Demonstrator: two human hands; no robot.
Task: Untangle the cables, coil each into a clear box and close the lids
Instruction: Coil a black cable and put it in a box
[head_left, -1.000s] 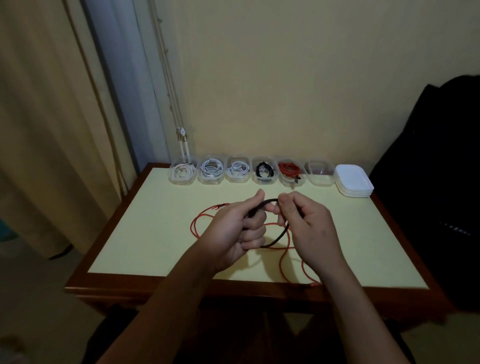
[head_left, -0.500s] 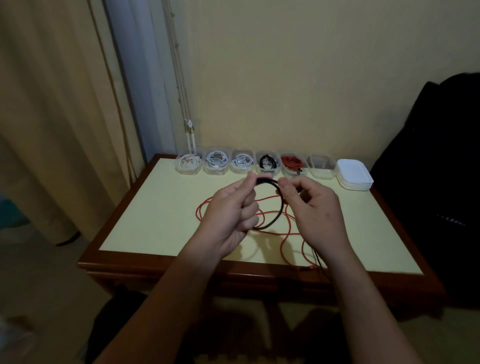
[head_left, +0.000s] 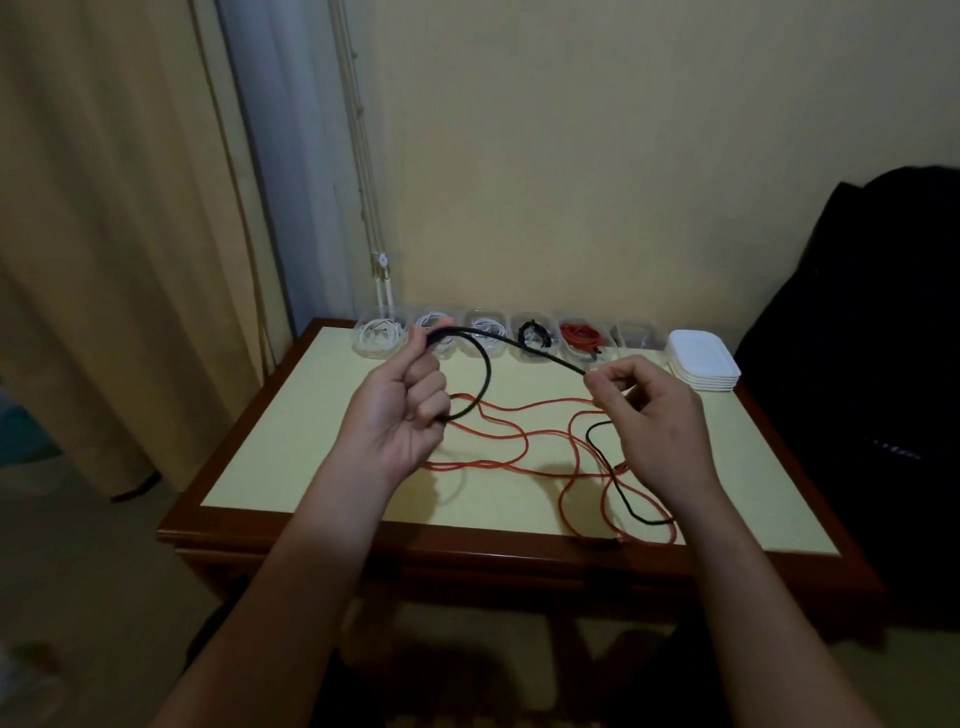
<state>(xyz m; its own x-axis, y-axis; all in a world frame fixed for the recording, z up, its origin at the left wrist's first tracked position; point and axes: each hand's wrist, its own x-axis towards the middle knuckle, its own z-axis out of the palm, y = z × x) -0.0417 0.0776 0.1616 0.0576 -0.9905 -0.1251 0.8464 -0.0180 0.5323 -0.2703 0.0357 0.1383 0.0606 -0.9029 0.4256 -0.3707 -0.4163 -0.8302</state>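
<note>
Two hands on the black cable (head_left: 487, 371): your left hand (head_left: 400, 415) grips a loop w/ curled fingers, right hand (head_left: 654, 421) pinches the strand further along, above the table (head_left: 291, 431). Make turns small & even, lift clear of the red cable (head_left: 488, 465), aim for the empty box (head_left: 640, 338).

left hand (head_left: 400, 410) and right hand (head_left: 649, 415), formerly almost touching at frame centre, now sit well apart, one centre-left and one centre-right. the black cable (head_left: 490, 371), earlier a small tight loop closed between them, is now drawn out in a long span from the left pinch to the right fingertips, with one open loop hanging under the left hand. a further run of it now shows at lower right, crossing the red cable (head_left: 498, 431), which lies more exposed.
</note>
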